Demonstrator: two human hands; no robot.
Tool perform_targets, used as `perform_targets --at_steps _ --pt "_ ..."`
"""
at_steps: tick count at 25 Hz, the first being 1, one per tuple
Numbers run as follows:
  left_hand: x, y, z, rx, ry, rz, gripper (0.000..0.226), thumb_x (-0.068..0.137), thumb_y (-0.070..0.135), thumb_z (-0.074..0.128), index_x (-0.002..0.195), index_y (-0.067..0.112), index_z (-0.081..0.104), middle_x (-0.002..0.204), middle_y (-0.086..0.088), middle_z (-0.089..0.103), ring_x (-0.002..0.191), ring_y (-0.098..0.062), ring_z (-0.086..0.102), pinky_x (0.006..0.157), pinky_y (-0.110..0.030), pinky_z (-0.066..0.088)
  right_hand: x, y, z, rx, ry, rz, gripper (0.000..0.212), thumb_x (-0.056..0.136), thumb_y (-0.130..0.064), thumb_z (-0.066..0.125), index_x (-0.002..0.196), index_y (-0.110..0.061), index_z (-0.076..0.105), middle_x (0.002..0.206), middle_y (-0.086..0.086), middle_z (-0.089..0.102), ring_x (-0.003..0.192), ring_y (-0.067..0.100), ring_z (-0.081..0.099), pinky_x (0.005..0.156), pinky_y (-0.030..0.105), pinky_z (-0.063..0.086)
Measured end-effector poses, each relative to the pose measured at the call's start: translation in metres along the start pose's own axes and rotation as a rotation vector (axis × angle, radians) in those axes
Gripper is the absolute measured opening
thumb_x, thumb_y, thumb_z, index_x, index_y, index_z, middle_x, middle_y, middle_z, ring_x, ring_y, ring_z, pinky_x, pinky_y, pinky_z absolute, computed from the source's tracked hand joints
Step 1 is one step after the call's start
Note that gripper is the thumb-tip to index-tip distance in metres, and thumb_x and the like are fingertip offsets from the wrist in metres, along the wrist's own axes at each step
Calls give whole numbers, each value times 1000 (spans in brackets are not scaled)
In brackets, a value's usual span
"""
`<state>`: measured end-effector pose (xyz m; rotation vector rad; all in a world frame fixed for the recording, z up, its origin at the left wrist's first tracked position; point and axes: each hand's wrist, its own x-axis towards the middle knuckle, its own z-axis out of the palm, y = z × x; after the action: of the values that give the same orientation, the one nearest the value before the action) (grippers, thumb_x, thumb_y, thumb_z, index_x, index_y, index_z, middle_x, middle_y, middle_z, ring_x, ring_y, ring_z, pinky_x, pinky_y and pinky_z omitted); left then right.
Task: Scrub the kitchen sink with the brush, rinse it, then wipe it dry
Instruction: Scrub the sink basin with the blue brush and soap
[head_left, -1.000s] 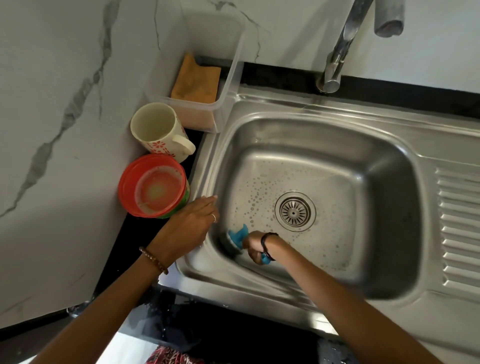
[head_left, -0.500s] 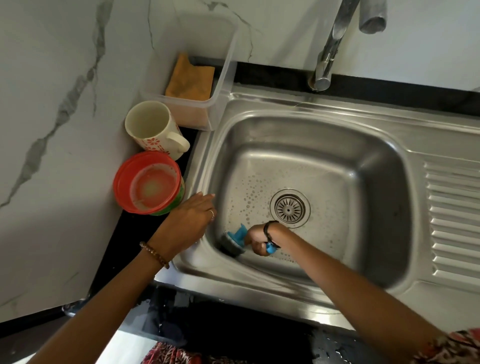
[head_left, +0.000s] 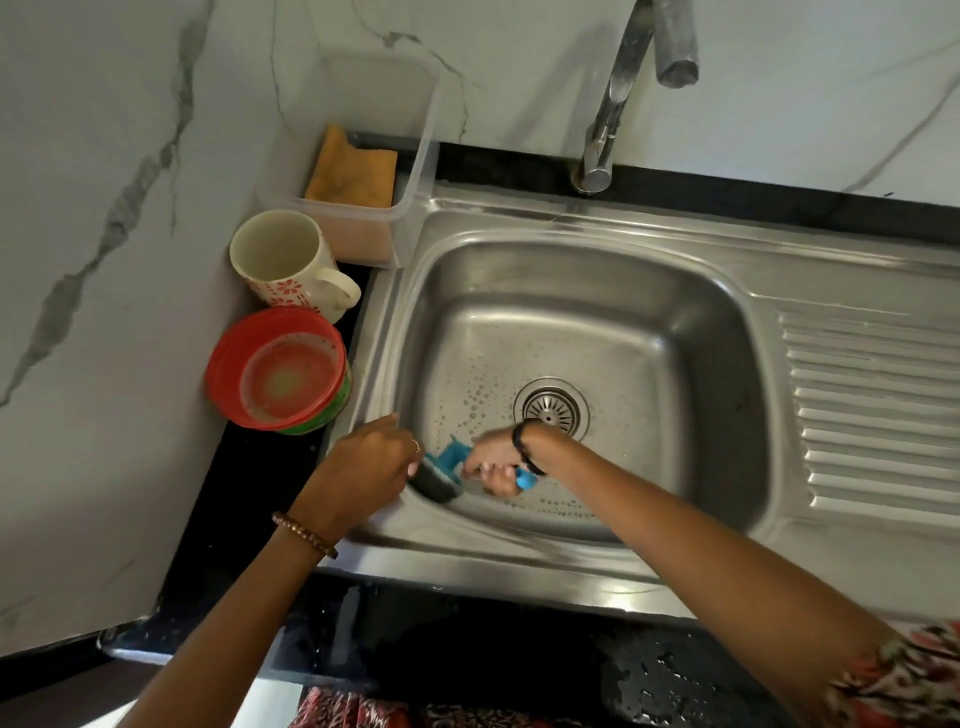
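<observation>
Right hand (head_left: 493, 462) grips brush (head_left: 444, 470) in sink (head_left: 649, 291); left hand (head_left: 371, 465) on rim.

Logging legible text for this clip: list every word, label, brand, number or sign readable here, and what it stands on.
None: no readable text appears in this frame.
The mug carries only a red flower pattern, no lettering.
The red lid, the clear container with its orange sponge, the tap, the sink and the blue brush show no label or brand mark.
</observation>
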<state>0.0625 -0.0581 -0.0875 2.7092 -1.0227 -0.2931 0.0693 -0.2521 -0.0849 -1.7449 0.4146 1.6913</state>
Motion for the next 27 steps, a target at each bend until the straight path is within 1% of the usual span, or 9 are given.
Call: perform_targets --at_steps 5,8,13,15,17,20,22,25,27 --pt "-1 5 0 -24 34 1 30 52 -9 71 48 16 54 49 2 54 60 -21 65 89 -41 50 -38 104 -24 -44 162 236 34 96 -19 42 63 -17 41 28 -7 37 21 1 32 28 11 27" --pt "-3 11 -1 -9 86 1 33 44 -7 76 45 16 52 44 3 49 47 -17 57 86 -36 51 -55 75 -17 -76 147 290 39 99 -22 38 62 -15 48 30 -9 35 23 1 31 33 13 29" --pt "-6 14 -2 -47 66 -8 32 47 -7 77 45 15 54 45 0 51 54 -22 61 79 -39 54 -75 -4 13 -247 242 -46 44 99 -3 31 56 -10 34 18 -3 32 14 1 34 26 9 30" --pt "-4 15 -4 -73 64 -44 32 52 -10 73 45 13 52 45 -1 50 55 -23 60 82 -43 56 -59 26 -2 -386 184 138 32 98 -5 37 67 -6 45 38 -2 43 19 2 38 30 10 33" --pt "0 18 -1 -64 49 -101 24 67 -10 63 55 11 59 54 -5 57 64 -24 62 97 -38 48 -59 68 -14 -536 182 412 20 93 0 42 82 -5 58 52 -3 47 35 5 48 41 15 37" --pt "1 34 8 -37 -69 -127 27 88 0 39 91 11 65 88 -6 67 89 -21 61 114 -29 21 -58 71 -19 -594 302 428 36 93 -3 43 60 -15 51 55 -2 48 61 16 48 48 15 33" --pt "-5 45 11 -71 -95 -160 26 90 3 38 95 12 62 92 -5 66 91 -19 60 107 -27 33 -34 34 -9 -590 204 365 42 91 3 38 55 -5 58 48 2 49 49 14 48 45 14 38" --pt "-11 49 14 -145 47 -192 9 73 3 66 71 10 64 67 -4 64 70 -20 62 66 -24 52 20 -5 1 -444 238 195 30 89 6 44 116 10 56 65 3 47 46 10 50 38 14 43" --pt "-14 45 18 -160 51 -200 15 69 0 69 61 10 62 58 -5 61 62 -23 62 61 -26 53 23 7 0 -575 157 211 33 91 4 41 121 12 51 62 4 44 40 9 47 37 16 40"
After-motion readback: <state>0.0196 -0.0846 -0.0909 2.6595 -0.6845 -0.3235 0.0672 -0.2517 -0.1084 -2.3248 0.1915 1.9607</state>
